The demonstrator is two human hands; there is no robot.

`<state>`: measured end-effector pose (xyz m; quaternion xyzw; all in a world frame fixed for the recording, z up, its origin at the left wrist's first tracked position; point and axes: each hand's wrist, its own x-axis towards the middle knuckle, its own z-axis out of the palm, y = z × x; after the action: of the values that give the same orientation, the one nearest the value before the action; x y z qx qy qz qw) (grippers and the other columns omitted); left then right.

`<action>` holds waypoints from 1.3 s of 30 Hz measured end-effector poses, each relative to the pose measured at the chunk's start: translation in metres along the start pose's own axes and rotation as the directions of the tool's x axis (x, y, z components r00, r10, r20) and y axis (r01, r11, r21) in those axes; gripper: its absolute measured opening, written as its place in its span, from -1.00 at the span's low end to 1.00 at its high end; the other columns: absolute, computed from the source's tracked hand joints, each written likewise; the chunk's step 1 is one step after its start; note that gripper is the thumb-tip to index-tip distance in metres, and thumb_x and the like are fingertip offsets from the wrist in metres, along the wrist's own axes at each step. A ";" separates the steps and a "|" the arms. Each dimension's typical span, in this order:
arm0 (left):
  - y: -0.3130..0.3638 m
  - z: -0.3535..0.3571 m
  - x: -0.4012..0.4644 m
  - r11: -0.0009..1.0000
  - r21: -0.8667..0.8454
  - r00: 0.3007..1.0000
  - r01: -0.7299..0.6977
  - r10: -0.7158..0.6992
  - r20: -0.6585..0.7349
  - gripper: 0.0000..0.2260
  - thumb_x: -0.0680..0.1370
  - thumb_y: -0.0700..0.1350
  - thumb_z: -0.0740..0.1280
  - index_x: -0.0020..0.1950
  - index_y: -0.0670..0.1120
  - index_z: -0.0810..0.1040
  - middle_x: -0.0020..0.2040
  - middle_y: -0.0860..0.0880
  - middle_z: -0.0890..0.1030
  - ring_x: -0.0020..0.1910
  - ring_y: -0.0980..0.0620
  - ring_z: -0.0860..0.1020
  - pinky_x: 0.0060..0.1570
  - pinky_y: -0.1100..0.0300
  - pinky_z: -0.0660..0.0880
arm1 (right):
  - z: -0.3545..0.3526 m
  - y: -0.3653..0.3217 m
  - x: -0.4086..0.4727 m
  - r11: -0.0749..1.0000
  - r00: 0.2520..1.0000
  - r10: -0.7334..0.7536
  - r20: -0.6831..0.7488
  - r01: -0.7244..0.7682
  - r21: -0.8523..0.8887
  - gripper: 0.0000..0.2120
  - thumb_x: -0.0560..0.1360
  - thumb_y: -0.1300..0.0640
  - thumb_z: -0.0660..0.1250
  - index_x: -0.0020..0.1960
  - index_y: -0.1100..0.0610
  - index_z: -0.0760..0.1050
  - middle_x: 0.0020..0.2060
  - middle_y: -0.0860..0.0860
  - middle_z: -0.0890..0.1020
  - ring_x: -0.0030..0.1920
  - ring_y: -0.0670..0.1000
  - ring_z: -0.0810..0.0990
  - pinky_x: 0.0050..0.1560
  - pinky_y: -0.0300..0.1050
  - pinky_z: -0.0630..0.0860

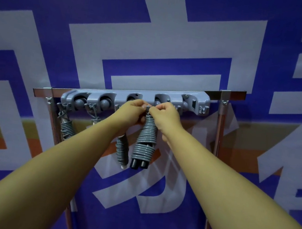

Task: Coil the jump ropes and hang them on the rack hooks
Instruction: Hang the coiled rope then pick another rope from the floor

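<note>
A grey plastic hook rack (202, 102) is fixed along a metal bar. A jump rope (146, 139), coiled tightly in grey cord around its two black handles, hangs below the rack's middle. My left hand (131, 111) and my right hand (165, 116) both pinch the top loop of this coil right at a rack hook; the hook itself is hidden by my fingers. Another coiled rope (121, 151) hangs just left of it, behind my left wrist. Further left, two more coiled ropes (66, 127) hang from hooks, one (95, 115) mostly hidden by my left forearm.
The rack's bar rests on a metal frame with upright poles (219, 135) at both sides. Behind it hangs a blue banner (176, 40) with large white characters. The rack's rightmost holders (188, 104) carry nothing.
</note>
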<state>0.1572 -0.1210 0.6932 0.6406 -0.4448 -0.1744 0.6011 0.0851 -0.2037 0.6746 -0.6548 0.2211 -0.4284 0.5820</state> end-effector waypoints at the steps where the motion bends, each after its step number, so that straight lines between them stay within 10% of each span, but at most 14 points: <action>1: -0.001 0.000 0.000 1.000 0.002 1.000 0.000 0.000 -0.003 -0.75 0.65 -0.28 0.09 -0.09 -0.13 0.52 -0.29 -0.12 0.43 -0.41 0.09 0.38 -0.26 0.24 0.43 | 0.000 0.002 0.000 0.999 1.000 0.022 0.006 -0.022 0.049 -0.83 0.45 0.19 0.39 -0.19 0.08 0.39 -0.14 0.14 0.59 -0.10 0.18 0.63 -0.03 0.11 0.60; 8: -0.021 0.000 -0.016 0.975 0.154 0.975 -0.158 0.179 -0.134 -0.61 0.62 -0.21 0.22 0.39 0.14 0.34 -0.20 -0.07 0.52 -0.26 0.09 0.54 -0.16 0.19 0.59 | -0.006 0.020 0.000 0.990 0.995 -0.091 0.049 0.096 -0.099 -0.85 0.50 0.16 0.35 -0.15 0.06 0.39 -0.12 0.13 0.61 -0.12 0.07 0.58 -0.15 -0.07 0.50; 12: -0.024 0.009 -0.010 0.984 0.111 0.960 -0.141 0.164 -0.228 -0.69 0.62 -0.20 0.22 0.36 -0.02 0.34 -0.15 -0.10 0.50 -0.29 0.07 0.50 -0.29 0.31 0.55 | -0.011 0.028 -0.001 0.941 0.985 -0.170 0.030 0.171 -0.291 -0.80 0.54 -0.01 0.32 -0.08 0.10 0.38 -0.25 -0.01 0.52 -0.22 0.00 0.50 -0.32 -0.21 0.36; 19: -0.099 0.012 -0.086 0.970 0.209 0.970 -0.121 0.161 -0.184 -0.74 0.53 -0.15 0.37 0.16 0.03 0.39 0.10 0.04 0.52 -0.02 0.12 0.56 0.03 0.11 0.57 | -0.033 0.102 -0.075 0.917 0.961 -0.256 0.108 0.277 -0.288 -0.52 0.50 0.05 0.39 0.36 0.06 0.33 -0.02 -0.06 0.52 -0.09 -0.11 0.55 -0.15 -0.40 0.47; 25: -0.254 0.043 -0.207 0.935 0.275 0.972 0.225 -0.234 0.001 -0.66 0.49 -0.18 0.43 0.20 -0.05 0.39 0.17 -0.03 0.50 -0.17 0.15 0.51 -0.14 0.35 0.48 | -0.072 0.275 -0.203 0.872 0.931 0.241 0.273 -0.085 -0.481 -0.53 0.41 0.10 0.49 0.24 0.14 0.41 -0.13 0.01 0.55 -0.26 -0.03 0.51 -0.17 -0.28 0.44; 30: -0.377 0.072 -0.290 0.789 0.385 0.785 0.478 -0.581 0.216 -0.56 0.47 -0.22 0.44 0.30 -0.14 0.38 0.10 -0.07 0.47 -0.16 0.07 0.50 -0.16 0.36 0.48 | -0.093 0.388 -0.285 0.698 0.755 0.572 0.321 -0.243 -0.673 -0.42 0.37 0.02 0.52 0.30 0.13 0.39 0.01 0.05 0.55 -0.15 0.00 0.55 -0.02 -0.13 0.48; 39: -0.542 0.067 -0.369 0.411 0.614 0.400 0.673 -0.901 0.164 -0.47 0.47 -0.07 0.44 0.37 -0.13 0.34 0.21 -0.16 0.49 0.07 -0.12 0.54 0.04 0.09 0.50 | -0.106 0.540 -0.363 0.375 0.403 0.879 0.255 -0.254 -0.892 -0.38 0.40 -0.10 0.46 0.34 0.13 0.36 0.20 0.14 0.51 0.19 0.13 0.51 0.07 -0.14 0.38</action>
<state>0.1012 0.0615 0.0628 0.8303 -0.2313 -0.4875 0.1395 -0.0825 -0.0997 0.0461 -0.7959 0.3633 0.2528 0.4131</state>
